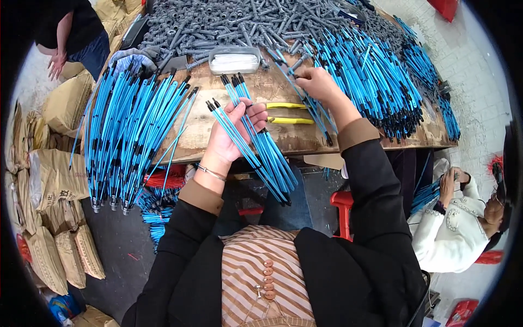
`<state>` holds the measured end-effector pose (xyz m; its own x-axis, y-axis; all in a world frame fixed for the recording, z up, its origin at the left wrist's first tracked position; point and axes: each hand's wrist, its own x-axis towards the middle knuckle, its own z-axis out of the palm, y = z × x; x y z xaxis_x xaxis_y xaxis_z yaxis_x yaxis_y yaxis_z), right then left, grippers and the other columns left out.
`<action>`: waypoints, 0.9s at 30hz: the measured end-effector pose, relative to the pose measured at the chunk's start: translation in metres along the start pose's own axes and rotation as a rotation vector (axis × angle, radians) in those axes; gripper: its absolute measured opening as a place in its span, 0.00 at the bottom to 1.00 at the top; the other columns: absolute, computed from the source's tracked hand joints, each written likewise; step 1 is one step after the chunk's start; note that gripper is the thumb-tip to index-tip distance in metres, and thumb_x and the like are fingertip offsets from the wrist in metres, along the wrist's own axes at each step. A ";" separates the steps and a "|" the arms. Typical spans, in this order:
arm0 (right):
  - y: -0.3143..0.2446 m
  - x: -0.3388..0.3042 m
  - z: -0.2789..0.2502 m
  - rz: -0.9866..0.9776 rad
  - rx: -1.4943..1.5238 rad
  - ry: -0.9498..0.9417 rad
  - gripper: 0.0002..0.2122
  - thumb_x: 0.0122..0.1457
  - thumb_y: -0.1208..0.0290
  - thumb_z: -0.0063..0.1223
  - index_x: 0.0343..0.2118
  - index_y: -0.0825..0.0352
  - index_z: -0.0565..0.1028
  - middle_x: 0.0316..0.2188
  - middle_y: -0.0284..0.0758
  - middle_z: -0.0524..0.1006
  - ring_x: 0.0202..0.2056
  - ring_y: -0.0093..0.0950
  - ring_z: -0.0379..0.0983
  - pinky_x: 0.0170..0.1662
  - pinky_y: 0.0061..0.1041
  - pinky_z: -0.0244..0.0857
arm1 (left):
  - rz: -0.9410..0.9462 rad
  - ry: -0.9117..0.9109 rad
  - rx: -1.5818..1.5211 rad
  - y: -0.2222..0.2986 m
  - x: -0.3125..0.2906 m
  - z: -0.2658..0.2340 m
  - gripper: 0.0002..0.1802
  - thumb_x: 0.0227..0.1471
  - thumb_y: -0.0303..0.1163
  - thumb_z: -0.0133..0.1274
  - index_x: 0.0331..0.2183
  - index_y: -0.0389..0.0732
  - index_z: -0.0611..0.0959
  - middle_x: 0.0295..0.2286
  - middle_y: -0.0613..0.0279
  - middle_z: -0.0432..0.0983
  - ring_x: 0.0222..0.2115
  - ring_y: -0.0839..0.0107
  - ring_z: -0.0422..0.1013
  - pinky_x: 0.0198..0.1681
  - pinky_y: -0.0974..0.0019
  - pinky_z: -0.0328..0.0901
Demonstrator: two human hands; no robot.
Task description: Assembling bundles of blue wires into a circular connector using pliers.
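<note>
Blue, slender rods (252,158) with black ends are gathered in the left hand (224,139), just left of the yellow-handled tool (287,106) and reaching nearer than it, past the near edge of the wooden tabletop (200,131). The left hand is turned with its palm showing, and the rods are grasped between its thumb and bent fingers. The right hand (320,86) is held beyond and to the right of the tool, its thumb and forefinger brought together beside a few loose rods (318,117); whether one of these is pinched cannot be told. Beyond the tool, white sticks (234,59) are kept in a clear plastic box (235,71), behind which grey fittings (218,24) are heaped. To the tool's left, a broad spread of rods (128,131) is laid over the edge; to its right, a thick pile of rods (370,82) is heaped. Far left of the tool, brown sacks (68,101) are stacked; far right, rods are handled by a co-worker in white (457,240).
</note>
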<state>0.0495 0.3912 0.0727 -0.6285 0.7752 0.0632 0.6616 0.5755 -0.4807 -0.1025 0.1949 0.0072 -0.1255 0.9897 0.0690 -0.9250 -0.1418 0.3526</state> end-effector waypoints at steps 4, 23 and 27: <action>-0.019 -0.026 -0.044 0.008 0.254 -0.001 0.08 0.55 0.70 0.47 0.27 0.71 0.72 0.22 0.30 0.73 0.23 0.20 0.64 0.26 0.19 0.59 | 0.010 0.001 -0.001 0.002 0.000 -0.003 0.08 0.55 0.29 0.47 0.39 0.40 0.75 0.36 0.48 0.76 0.37 0.57 0.75 0.39 0.62 0.71; -0.067 -0.140 -0.005 -0.416 0.007 0.223 0.05 0.51 0.76 0.48 0.29 0.69 0.67 0.19 0.43 0.73 0.20 0.43 0.70 0.23 0.35 0.63 | 0.141 0.067 0.230 -0.013 -0.004 0.045 0.15 0.46 0.21 0.55 0.38 0.41 0.73 0.26 0.57 0.74 0.28 0.66 0.73 0.33 0.69 0.67; -0.066 -0.140 -0.001 -0.364 -0.002 0.285 0.05 0.51 0.76 0.48 0.30 0.69 0.66 0.18 0.43 0.72 0.19 0.43 0.69 0.23 0.35 0.63 | 0.163 0.111 0.247 -0.010 -0.002 0.038 0.15 0.46 0.20 0.54 0.38 0.41 0.73 0.25 0.58 0.73 0.26 0.69 0.72 0.32 0.70 0.67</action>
<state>0.0940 0.2449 0.0964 -0.6828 0.5628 0.4659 0.4195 0.8241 -0.3807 -0.0800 0.1939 0.0387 -0.3156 0.9478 0.0461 -0.7762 -0.2858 0.5621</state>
